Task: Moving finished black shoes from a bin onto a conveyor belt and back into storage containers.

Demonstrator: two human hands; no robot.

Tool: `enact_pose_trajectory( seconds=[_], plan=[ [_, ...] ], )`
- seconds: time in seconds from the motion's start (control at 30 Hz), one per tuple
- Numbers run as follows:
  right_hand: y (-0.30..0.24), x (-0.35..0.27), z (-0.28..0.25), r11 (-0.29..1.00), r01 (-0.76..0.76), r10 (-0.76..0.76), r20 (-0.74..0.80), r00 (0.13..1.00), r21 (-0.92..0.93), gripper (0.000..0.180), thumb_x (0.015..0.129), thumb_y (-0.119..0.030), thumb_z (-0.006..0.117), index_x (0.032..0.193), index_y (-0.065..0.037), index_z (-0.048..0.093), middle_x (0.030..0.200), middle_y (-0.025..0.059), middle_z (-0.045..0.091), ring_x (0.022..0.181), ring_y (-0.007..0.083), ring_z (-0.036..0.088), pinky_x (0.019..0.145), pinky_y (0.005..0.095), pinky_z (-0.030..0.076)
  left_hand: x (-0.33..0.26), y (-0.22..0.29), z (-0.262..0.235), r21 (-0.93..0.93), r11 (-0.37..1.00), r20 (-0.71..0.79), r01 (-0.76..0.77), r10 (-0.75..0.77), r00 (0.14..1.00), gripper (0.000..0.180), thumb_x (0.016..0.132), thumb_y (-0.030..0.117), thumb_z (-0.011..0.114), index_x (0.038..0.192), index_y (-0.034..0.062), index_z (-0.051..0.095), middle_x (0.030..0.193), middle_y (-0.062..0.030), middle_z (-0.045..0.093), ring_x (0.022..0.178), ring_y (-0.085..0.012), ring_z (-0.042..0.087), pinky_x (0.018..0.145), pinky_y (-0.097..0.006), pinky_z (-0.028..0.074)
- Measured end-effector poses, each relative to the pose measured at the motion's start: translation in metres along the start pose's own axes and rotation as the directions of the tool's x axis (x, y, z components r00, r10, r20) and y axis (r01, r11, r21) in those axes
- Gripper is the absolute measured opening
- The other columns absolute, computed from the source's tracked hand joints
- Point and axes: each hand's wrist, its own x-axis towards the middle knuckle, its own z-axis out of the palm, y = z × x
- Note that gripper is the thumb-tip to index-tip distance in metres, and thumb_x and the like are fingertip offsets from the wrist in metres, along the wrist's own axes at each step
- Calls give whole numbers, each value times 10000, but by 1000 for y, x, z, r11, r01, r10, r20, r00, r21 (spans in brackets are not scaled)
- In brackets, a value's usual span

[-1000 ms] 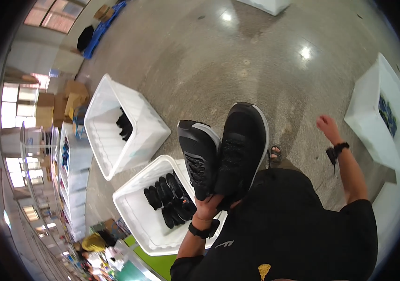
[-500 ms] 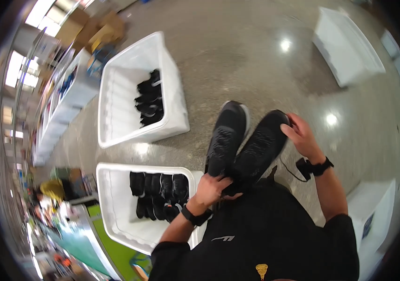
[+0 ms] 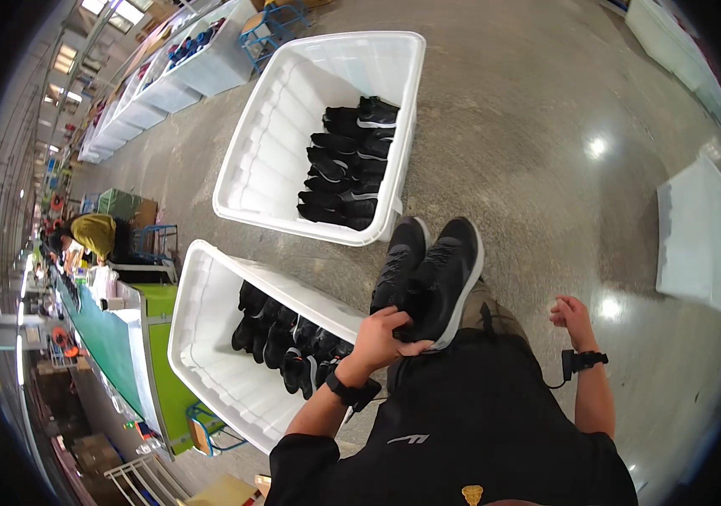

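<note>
My left hand (image 3: 384, 341) grips a pair of black sneakers by their heel ends, in front of my body. The left sneaker (image 3: 398, 268) and the right sneaker (image 3: 453, 274), which has a pale sole edge, lie side by side with toes pointing away. My right hand (image 3: 573, 319) is apart from them, out to the right, its fingers curled in with nothing visible in them. Beside my left forearm stands a white bin (image 3: 196, 325) holding several black shoes (image 3: 276, 341). Farther off, another white bin (image 3: 263, 139) has rows of black sneakers (image 3: 335, 173) along its right side.
A green-topped workbench (image 3: 103, 329) runs along the left, with a person in a yellow top (image 3: 93, 234) at its far end. A blue-legged stool (image 3: 209, 430) stands by the near bin. On the right is a white container (image 3: 698, 236); more white bins (image 3: 183, 84) line the far left.
My right hand has let go of the sneaker toe and moved down and right. The sneakers have turned, showing more pale sole. My view has swung, shifting the bins across it.
</note>
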Motion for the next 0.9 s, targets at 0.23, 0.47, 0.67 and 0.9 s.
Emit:
enact_pose_trajectory(
  seconds=[0.23,0.47,0.67,0.9],
  plan=[
    [15,165,-61,884,-350,376,-25,926,311,299,961,-318,604,1128,-70,600,893,78,649,729,199,651,664,335,551,95,-34,-20,-140,939,-136,315,-333,933,463,653,355,907,838,-10,689,756,-137,614,701,-303,610,640,-370,493],
    [-93,299,-110,930,-342,351,-48,935,134,351,959,-346,589,1158,-57,575,951,78,635,780,194,636,671,348,541,168,-82,-34,-438,644,-214,627,-752,623,777,725,459,869,1125,-160,626,1086,-252,692,1044,-275,660,919,-366,503],
    [-218,350,-57,982,-103,97,-45,994,-157,303,983,-338,575,1138,-81,612,902,34,635,745,146,625,694,294,521,240,-122,-66,-696,483,-161,531,-826,540,489,826,388,806,966,-68,696,822,-47,705,720,-87,618,671,-266,507],
    [-233,362,-6,915,-121,138,16,990,-385,309,984,-338,578,1106,-59,628,884,50,656,745,145,650,665,292,522,307,-230,-77,-877,180,5,445,-924,382,465,840,354,798,1048,-48,688,921,-55,697,786,-114,633,701,-270,513]
  ],
)
